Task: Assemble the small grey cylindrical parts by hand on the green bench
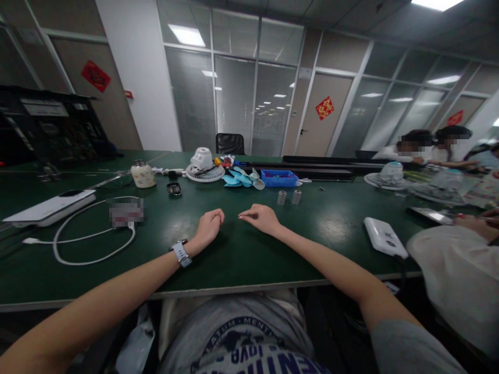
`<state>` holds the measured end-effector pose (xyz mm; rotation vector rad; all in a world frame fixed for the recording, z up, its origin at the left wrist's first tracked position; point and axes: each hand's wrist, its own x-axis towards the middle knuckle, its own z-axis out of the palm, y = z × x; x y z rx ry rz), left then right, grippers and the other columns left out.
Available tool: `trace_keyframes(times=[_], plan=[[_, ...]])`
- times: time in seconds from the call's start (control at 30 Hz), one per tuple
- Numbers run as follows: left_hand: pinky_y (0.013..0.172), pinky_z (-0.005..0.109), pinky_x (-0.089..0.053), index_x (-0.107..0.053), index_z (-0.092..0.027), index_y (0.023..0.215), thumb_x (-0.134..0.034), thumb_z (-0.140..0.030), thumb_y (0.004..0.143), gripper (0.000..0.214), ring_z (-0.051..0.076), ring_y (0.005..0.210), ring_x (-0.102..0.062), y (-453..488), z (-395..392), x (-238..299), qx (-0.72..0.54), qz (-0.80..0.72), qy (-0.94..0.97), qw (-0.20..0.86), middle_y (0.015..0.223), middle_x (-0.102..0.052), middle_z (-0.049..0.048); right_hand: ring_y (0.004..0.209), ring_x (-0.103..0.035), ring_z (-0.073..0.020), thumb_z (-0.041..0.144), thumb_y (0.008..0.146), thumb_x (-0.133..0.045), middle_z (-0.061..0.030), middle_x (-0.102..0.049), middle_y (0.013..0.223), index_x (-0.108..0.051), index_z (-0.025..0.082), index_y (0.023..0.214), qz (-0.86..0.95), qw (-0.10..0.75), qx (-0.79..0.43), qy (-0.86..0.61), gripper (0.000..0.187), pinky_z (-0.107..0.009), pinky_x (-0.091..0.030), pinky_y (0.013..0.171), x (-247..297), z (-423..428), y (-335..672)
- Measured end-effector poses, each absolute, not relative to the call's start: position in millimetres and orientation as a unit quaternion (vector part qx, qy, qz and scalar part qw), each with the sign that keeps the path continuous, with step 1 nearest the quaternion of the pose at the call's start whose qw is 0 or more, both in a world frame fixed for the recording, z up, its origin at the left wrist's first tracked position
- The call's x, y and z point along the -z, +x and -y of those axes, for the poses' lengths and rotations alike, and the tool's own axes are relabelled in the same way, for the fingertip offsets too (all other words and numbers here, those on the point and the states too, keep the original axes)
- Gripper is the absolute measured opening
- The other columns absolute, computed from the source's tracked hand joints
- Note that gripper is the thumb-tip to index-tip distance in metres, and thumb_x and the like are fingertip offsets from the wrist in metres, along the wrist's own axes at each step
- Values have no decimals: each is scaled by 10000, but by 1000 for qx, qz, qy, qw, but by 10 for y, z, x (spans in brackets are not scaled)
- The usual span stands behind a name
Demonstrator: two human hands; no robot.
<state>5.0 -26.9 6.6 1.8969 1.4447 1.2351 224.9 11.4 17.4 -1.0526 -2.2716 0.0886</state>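
Both hands rest on the dark green bench [241,262] at the middle of the frame, close together but not touching. The left hand [210,224] lies on its side with its grip drawn together into a loose fist, nothing showing inside it; a watch [181,253] with a pale strap sits on that wrist. The right hand [260,217] lies palm down just to the right of it, fingers curled under, forefinger and thumb stretched leftward and lying together (whether anything tiny sits between them I cannot tell).

The things nearest the hands are two small grey cylinders [289,197], standing upright side by side just above and right of the right hand, apart from it.

Higher in the frame a white fan motor on its grille [205,166] sits beside loose blue fan blades [239,178] and a shallow blue tray [279,178]. A cream jar [143,174] and a small black ring [173,189] lie to the upper left of the left hand. A looped white cable [93,236] fills the left of the bench, and a white power bank [385,236] lies at the right, near another person's white sleeve [460,275].
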Motion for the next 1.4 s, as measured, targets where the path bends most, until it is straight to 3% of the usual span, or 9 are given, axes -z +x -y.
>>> trace_keyframes(times=[0.13, 0.33, 0.97, 1.2, 1.4], plan=[[543, 257, -316, -458, -212, 576, -352, -197, 686, 154, 147, 531, -443, 56, 285, -73, -441, -523, 693, 228, 523, -445, -27, 727, -568, -159, 489, 886, -546, -27, -645, 795, -747, 291, 1023, 739, 406, 46, -535, 314, -256, -391, 645, -372, -433, 2716], [537, 259, -313, -464, -213, 559, -355, -196, 686, 168, 147, 512, -441, 64, 278, -66, -420, -534, 699, 221, 502, -441, -29, 857, -614, -214, 481, 888, -511, -59, -693, 954, -736, 300, 1055, 620, 376, 93, -682, 333, -295, -448, 735, -379, -789, 3315], [553, 265, -321, -469, -214, 544, -359, -198, 674, 171, 151, 526, -455, 81, 306, -101, -408, -533, 712, 207, 511, -470, -23, 911, -663, -266, 490, 886, -506, -79, -730, 1008, -730, 330, 1071, 631, 310, 65, -708, 332, -349, -491, 768, -323, -860, 3323], [558, 263, -324, -472, -210, 551, -357, -186, 683, 176, 148, 530, -460, 76, 309, -99, -406, -531, 716, 201, 517, -474, -23, 958, -654, -302, 603, 843, -519, -140, -705, 1037, -618, 271, 1267, 563, 327, 105, -752, 547, -386, -491, 793, -365, -851, 3608], [559, 264, -322, -477, -209, 566, -352, -184, 699, 184, 149, 537, -463, 73, 314, -99, -399, -529, 721, 203, 528, -481, -23, 1011, -645, -323, 644, 752, -606, -165, -692, 1078, -701, 239, 1143, 541, 270, 27, -796, 571, -401, -499, 809, -252, -876, 3816]])
